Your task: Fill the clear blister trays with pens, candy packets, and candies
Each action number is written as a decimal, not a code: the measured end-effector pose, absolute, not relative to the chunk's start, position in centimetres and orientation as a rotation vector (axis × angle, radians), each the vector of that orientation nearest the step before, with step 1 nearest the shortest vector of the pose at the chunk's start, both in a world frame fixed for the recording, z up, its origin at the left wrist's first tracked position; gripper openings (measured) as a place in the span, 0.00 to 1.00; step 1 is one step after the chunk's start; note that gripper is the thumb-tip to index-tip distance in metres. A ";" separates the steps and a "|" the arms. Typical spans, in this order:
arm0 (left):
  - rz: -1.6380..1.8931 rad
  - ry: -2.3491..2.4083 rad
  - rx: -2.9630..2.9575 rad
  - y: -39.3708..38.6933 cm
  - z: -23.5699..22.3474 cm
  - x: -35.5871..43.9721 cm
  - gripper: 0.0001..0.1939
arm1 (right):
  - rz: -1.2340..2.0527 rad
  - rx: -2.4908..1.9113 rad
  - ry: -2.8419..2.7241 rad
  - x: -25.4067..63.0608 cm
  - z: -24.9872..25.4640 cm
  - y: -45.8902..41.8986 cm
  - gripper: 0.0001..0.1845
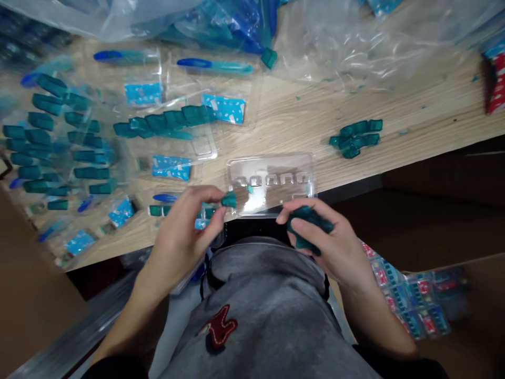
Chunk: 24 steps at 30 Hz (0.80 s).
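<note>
My left hand (193,218) pinches a small translucent teal plastic piece (229,199) between thumb and forefinger, at the left edge of a clear plastic blister tray (271,163). The tray lies at the table's front edge and has a row of small square hollows; a tiny teal scrap (250,189) shows on it. On the right, my right hand (315,231) is closed around a cluster of similar teal pieces (305,231), partly hidden by the fingers. A small pile of teal pieces (355,138) lies on the table beyond that hand.
Clear trays with blue-teal pens (215,66) and blue patterned cards (171,167) cover the left side of the wooden table (292,121). Many teal pieces (90,156) lie there in rows. Plastic bags (355,42) line the back. Filled packs (418,295) sit below at right.
</note>
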<state>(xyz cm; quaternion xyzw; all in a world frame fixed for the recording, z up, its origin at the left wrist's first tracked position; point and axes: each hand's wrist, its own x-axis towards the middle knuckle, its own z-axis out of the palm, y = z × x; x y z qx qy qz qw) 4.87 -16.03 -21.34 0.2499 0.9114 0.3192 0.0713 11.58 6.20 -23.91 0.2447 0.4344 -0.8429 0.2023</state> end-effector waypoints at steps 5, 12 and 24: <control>0.623 2.813 0.900 -15.4 -22.9 2.0 0.10 | -2.339 0.806 1.330 11.3 -24.9 7.2 0.11; 0.655 2.740 0.963 -14.9 -23.2 1.3 0.11 | -2.337 0.878 1.214 10.3 -25.7 7.0 0.13; 0.803 2.896 0.829 -14.1 -24.9 2.0 0.09 | -2.298 0.835 1.287 10.2 -26.1 6.7 0.14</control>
